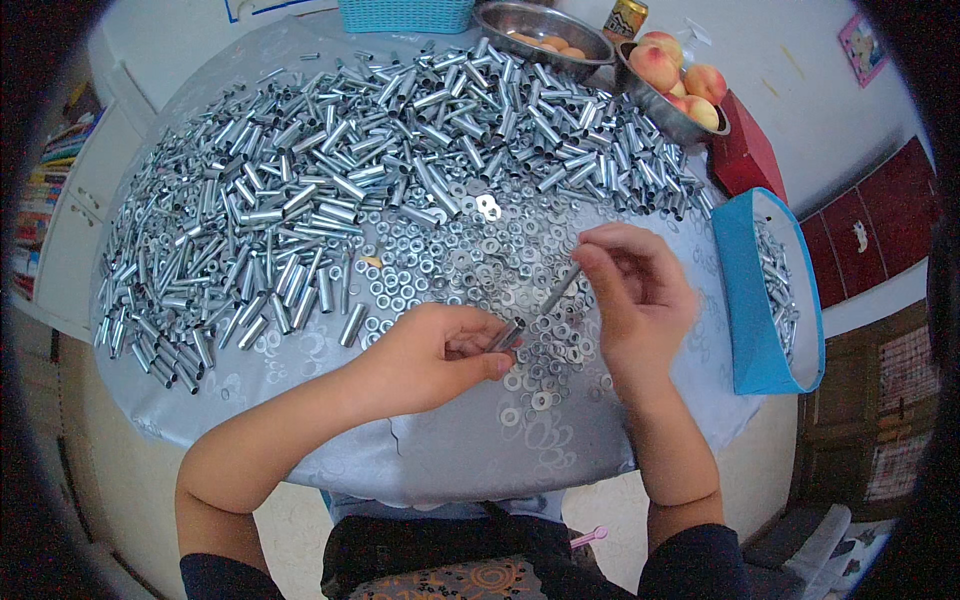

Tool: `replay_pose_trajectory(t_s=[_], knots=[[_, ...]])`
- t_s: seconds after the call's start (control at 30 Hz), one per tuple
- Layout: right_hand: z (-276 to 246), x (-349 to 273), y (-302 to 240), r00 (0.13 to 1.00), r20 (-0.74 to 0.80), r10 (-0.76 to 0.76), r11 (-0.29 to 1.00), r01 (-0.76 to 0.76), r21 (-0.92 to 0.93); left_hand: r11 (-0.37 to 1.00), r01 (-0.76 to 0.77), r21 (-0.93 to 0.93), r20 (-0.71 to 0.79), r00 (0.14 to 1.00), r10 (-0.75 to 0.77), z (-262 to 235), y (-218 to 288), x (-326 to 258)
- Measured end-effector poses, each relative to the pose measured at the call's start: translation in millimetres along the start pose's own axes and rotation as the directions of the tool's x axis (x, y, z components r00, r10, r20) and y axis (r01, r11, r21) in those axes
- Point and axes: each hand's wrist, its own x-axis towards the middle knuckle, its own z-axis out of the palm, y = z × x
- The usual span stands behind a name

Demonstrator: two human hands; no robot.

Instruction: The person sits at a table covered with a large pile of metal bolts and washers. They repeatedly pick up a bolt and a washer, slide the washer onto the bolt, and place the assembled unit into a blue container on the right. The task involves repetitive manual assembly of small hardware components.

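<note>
My left hand (440, 355) pinches a short metal tube (508, 334) over the near part of the round table. My right hand (635, 290) holds a thin metal rod (562, 290) by its upper end, and the rod's lower end points into that tube. Under both hands lies a spread of small silver washers and nuts (470, 262). Behind them a big heap of cut silver tubes (330, 170) covers the far and left part of the table.
The table has a shiny grey patterned cloth (450, 450). A blue box (765, 290) with several tubes stands at the right edge. At the back are two steel bowls of peaches (675, 80), a can (625, 18), a turquoise basket (405, 14) and a red box (745, 150).
</note>
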Motion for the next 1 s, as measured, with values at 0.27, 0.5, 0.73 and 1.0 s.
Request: replay_pose_trajectory(t_s=[0.27,0.5,0.73,1.0], knots=[[10.2,-8.7,6.2,0.995,0.094,0.02,0.999,-0.017,-0.034,0.993,-0.105,0.057,0.012,0.994,0.104,0.1,-1.8,-1.0],[6.6,-6.9,8.9,0.983,0.17,-0.066,0.994,0.079,-0.07,0.993,-0.075,-0.092,0.009,0.997,0.076,-2.7,-3.3,1.4],[8.4,-11.2,1.7,0.979,0.199,-0.034,0.999,0.029,0.03,0.999,-0.019,-0.029,-0.1,0.995,0.016,-4.4,4.4,2.7],[7.6,-11.1,-5.8,0.984,0.165,0.059,0.983,-0.086,0.162,0.993,-0.064,0.096,-0.191,0.978,0.081,-4.4,2.7,2.7]])
